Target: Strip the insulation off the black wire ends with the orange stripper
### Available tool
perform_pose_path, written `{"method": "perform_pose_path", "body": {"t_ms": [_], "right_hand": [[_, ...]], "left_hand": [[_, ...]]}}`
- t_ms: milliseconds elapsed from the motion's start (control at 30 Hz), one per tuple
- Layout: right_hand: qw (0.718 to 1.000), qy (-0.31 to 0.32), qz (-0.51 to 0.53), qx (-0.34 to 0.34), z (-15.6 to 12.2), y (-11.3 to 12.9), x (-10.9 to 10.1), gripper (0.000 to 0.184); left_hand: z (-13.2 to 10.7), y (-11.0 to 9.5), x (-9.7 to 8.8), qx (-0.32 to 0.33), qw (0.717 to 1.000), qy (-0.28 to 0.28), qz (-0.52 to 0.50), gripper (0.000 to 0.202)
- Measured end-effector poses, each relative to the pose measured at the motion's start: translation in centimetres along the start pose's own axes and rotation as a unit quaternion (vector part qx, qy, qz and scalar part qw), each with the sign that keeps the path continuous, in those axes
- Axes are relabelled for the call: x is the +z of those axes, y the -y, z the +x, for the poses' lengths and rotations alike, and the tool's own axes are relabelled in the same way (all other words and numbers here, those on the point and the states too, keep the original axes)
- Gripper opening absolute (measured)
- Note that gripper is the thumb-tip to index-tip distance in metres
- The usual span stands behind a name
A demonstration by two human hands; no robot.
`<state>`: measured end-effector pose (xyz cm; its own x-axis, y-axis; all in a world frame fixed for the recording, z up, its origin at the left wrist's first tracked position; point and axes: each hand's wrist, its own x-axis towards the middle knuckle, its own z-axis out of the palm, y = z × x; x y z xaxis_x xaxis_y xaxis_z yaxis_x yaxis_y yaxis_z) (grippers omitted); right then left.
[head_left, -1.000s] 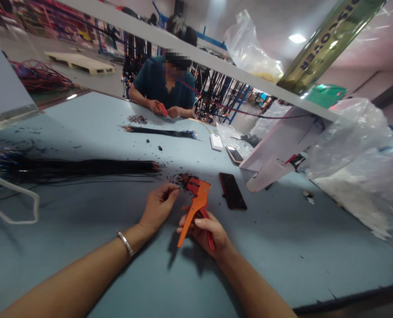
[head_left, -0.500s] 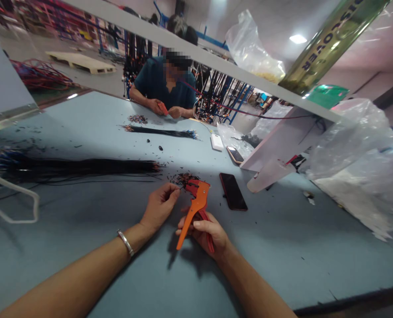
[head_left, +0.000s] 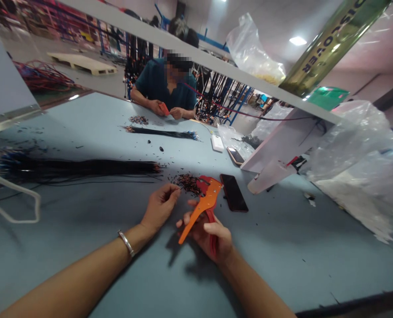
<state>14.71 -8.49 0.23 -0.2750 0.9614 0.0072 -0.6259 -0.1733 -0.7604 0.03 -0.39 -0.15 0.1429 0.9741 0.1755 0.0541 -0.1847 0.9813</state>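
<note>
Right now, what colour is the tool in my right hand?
The wire stripper is orange with red parts, head view.

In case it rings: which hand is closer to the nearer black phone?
Right. The right hand, gripping the orange tool, is just below-left of the black phone; the left hand is farther left.

Phone [head_left: 234,192] and scrap heap [head_left: 187,182] flanking stripper [head_left: 204,205]
</note>
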Motion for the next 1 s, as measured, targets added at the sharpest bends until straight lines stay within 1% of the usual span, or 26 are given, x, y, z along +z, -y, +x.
{"method": "perform_pose_path", "body": {"t_ms": [100,167,267,367,467,533,633,733,1000], "right_hand": [[0.999,-0.009,0.037,-0.002,0.0,0.7,-0.3,0.050],[1.000,-0.023,0.017,0.004,0.1,1.5,-0.7,0.051],[0.994,-0.049,-0.096,0.022,0.2,2.8,-1.4,0.051],[0.970,-0.081,-0.227,0.025,0.1,3.8,-1.9,0.051],[0.953,-0.090,-0.289,0.027,0.0,4.1,-1.9,0.051],[0.956,-0.073,-0.279,0.047,0.0,4.0,-1.8,0.051],[0.972,-0.022,-0.214,0.095,-0.2,3.7,-1.7,0.051],[0.978,0.011,-0.172,0.119,-0.2,3.4,-1.7,0.046],[0.975,0.023,-0.183,0.125,-0.1,3.3,-1.9,0.039]], "left_hand": [[0.1,0.3,0.0,0.000,1.000,0.001,-0.006,0.021],[0.1,0.5,0.0,0.003,1.000,-0.001,-0.008,0.020],[0.2,0.6,-0.1,0.011,1.000,-0.007,-0.009,0.020],[0.3,0.5,-0.1,0.019,1.000,-0.016,-0.014,0.020],[0.3,0.5,-0.1,0.019,0.999,-0.024,-0.017,0.019],[0.2,0.5,-0.1,0.018,0.999,-0.027,-0.021,0.019],[0.2,0.5,-0.1,0.022,0.999,-0.029,-0.025,0.018],[0.2,0.4,-0.1,0.025,0.999,-0.036,-0.017,0.018],[0.2,0.4,-0.2,0.033,0.999,-0.033,-0.014,0.018]]}}
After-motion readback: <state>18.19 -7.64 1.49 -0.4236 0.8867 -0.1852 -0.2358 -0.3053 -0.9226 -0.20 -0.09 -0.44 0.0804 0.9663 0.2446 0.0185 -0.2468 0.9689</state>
